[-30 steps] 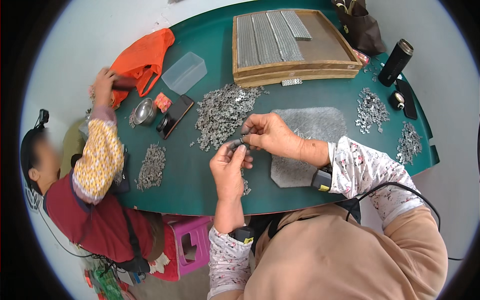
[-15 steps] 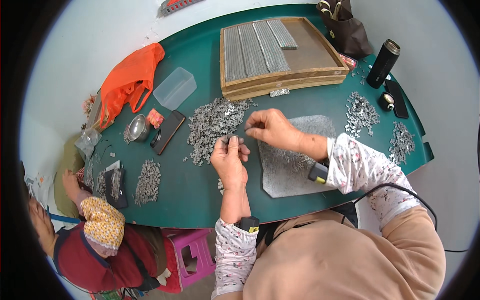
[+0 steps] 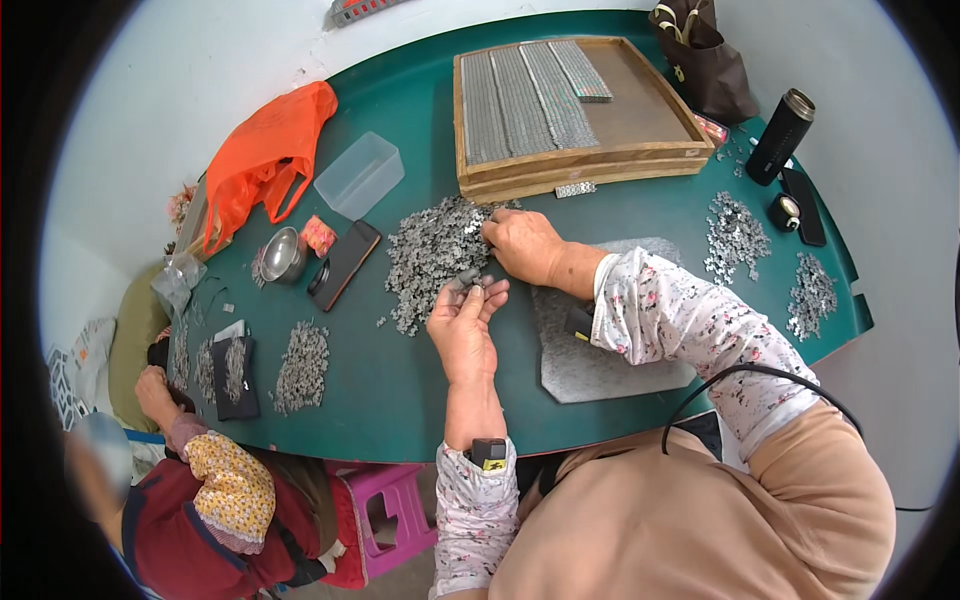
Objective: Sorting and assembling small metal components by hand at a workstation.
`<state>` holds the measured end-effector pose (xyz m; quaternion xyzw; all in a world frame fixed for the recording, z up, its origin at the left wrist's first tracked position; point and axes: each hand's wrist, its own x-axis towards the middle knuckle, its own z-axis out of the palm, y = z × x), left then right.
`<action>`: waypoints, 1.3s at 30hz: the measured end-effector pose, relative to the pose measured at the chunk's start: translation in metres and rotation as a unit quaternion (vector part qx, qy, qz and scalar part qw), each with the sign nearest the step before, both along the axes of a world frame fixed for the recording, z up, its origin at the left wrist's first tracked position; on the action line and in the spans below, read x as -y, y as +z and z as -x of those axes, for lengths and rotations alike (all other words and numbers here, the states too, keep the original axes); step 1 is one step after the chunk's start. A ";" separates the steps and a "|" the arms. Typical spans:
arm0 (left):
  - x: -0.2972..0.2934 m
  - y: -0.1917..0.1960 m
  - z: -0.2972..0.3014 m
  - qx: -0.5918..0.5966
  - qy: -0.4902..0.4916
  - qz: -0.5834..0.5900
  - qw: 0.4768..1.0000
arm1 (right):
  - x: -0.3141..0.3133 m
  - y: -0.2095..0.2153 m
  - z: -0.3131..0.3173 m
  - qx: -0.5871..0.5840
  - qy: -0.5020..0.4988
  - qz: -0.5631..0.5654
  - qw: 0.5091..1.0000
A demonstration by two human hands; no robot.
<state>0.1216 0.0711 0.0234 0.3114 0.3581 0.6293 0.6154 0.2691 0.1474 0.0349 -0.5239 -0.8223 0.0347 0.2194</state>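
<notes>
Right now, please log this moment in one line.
left hand: curled, contents unclear; right hand: at metal-piece pile; wooden tray: partly filled

I wear white sleeves (image 3: 690,305) with a pink floral print and a tan top (image 3: 690,510); my table (image 3: 400,390) is deep green, the small metal pieces (image 3: 430,250) silver-grey, the mat (image 3: 610,362) mottled grey, the plastic bag (image 3: 275,150) bright orange.

Dull grey metal pieces (image 3: 430,250), smooth wooden tray (image 3: 590,166), rough fibrous grey mat (image 3: 610,355)

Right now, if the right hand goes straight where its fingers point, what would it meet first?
Probably the large pile of small grey pieces; the right hand is at its edge, though contact is unclear.
</notes>
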 end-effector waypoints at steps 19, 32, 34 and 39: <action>0.003 0.009 0.009 -0.090 0.063 0.005 0.994 | 0.034 0.006 -0.030 0.026 0.150 -0.037 0.988; 0.008 0.007 -0.001 -0.169 0.018 0.017 0.985 | 0.044 0.014 -0.004 0.110 0.056 0.057 0.991; 0.009 0.008 -0.002 -0.189 0.020 0.009 0.982 | 0.043 0.012 -0.005 0.121 0.065 0.035 0.990; 0.012 0.010 -0.004 -0.195 0.031 0.009 0.980 | 0.042 0.015 -0.002 0.112 0.065 0.042 0.991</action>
